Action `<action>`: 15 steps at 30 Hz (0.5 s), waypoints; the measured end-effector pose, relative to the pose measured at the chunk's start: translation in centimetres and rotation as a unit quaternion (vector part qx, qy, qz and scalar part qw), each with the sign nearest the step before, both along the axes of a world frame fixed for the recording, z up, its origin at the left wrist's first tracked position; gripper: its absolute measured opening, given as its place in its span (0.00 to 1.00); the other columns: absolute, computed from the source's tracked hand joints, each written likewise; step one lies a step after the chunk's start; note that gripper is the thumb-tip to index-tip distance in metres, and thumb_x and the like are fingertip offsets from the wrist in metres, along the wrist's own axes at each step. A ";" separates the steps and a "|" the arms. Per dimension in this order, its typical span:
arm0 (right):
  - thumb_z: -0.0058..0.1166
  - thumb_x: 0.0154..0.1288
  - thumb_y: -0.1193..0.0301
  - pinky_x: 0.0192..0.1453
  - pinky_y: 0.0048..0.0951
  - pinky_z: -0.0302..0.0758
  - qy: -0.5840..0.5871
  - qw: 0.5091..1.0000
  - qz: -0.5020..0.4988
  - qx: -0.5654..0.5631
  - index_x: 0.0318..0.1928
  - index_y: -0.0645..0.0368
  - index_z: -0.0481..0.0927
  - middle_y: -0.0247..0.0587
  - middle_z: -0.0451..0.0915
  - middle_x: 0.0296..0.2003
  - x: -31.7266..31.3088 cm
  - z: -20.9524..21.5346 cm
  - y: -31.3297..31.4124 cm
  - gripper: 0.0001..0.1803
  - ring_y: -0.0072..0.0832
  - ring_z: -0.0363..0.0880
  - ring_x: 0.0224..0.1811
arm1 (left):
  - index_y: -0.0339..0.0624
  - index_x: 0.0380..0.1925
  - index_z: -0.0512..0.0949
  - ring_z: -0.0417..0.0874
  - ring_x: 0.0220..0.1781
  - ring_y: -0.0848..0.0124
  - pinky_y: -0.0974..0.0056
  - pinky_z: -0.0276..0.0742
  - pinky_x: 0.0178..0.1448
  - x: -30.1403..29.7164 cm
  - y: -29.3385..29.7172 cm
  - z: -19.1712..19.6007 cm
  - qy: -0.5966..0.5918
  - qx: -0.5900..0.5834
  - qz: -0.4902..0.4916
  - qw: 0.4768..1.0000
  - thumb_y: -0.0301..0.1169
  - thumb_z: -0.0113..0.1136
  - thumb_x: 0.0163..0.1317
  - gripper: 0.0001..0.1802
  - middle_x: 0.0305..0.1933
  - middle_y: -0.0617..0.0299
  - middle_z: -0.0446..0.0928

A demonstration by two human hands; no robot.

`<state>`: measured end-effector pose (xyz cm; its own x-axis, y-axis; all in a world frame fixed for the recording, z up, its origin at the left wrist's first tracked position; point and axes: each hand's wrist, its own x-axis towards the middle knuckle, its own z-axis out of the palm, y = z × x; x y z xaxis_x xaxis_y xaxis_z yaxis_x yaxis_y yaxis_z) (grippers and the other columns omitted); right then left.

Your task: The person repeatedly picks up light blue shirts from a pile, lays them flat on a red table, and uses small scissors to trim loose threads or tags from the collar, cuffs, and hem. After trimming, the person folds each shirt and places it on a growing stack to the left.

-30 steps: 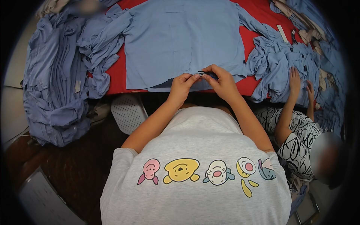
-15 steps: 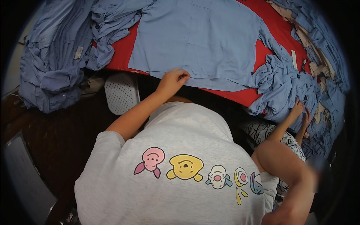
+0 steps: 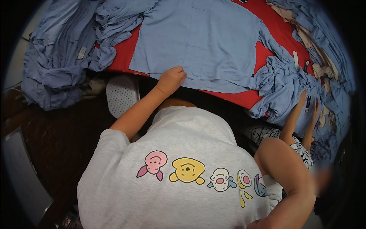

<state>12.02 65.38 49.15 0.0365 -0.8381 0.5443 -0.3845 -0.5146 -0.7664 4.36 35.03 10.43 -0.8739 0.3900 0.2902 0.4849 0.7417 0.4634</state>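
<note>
A light blue long-sleeved shirt (image 3: 202, 42) lies spread on a red-covered table, its hem along the near edge. My left hand (image 3: 172, 79) is closed on the hem, left of its middle, with the fingers curled in and the knuckles up. The fingertips are partly hidden. My right arm (image 3: 286, 168) is bent at the right side, and its forearm runs out at the lower edge, so the right hand is out of the picture. Crumpled blue garments (image 3: 276, 78) lie against the shirt's right side, over its sleeve.
Another person's hands (image 3: 301, 103) rest on the blue pile at the right. Blue garments (image 3: 53, 57) hang over the table's left end. A light perforated plastic stool (image 3: 121, 95) stands below the red table cover (image 3: 228, 98). Blue and beige clothes (image 3: 324, 72) line the far right.
My left hand has shifted slightly left along the hem, its fingers now more curled. The shirt's right side has drawn a little left. The other person's hands have reached farther onto the pile.
</note>
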 end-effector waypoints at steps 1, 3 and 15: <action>0.62 0.65 0.60 0.36 0.27 0.68 -0.013 1.000 0.005 0.001 0.38 0.57 0.79 0.33 0.80 0.32 0.2 -0.1 0.0 0.14 0.22 0.77 0.32 | 0.40 0.29 0.82 0.83 0.37 0.57 0.56 0.81 0.41 -0.1 0.1 0.0 0.018 -0.028 -0.011 0.999 0.26 0.69 0.56 0.04 0.35 0.59 0.78; 0.62 0.66 0.59 0.37 0.26 0.70 -0.059 0.998 0.035 -0.011 0.41 0.58 0.79 0.34 0.81 0.34 0.3 0.0 -0.3 0.15 0.22 0.78 0.34 | 0.41 0.28 0.81 0.84 0.38 0.56 0.56 0.81 0.41 -0.4 0.4 -0.1 -0.013 -0.031 0.005 0.999 0.26 0.68 0.56 0.04 0.36 0.59 0.79; 0.60 0.71 0.62 0.45 0.40 0.78 -0.003 0.695 -0.613 0.376 0.51 0.55 0.78 0.45 0.85 0.40 -8.7 -32.4 -9.0 0.15 0.43 0.85 0.43 | 0.40 0.37 0.82 0.84 0.38 0.54 0.55 0.80 0.42 -1.4 -0.6 0.4 -0.113 0.059 -0.020 0.992 0.28 0.65 0.62 0.05 0.37 0.56 0.81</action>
<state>3.30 56.36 16.76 -0.9563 -0.2843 -0.0679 -0.1753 0.7437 -0.6451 2.94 34.46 10.86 -0.9066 0.4000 0.1344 0.3863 0.6585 0.6459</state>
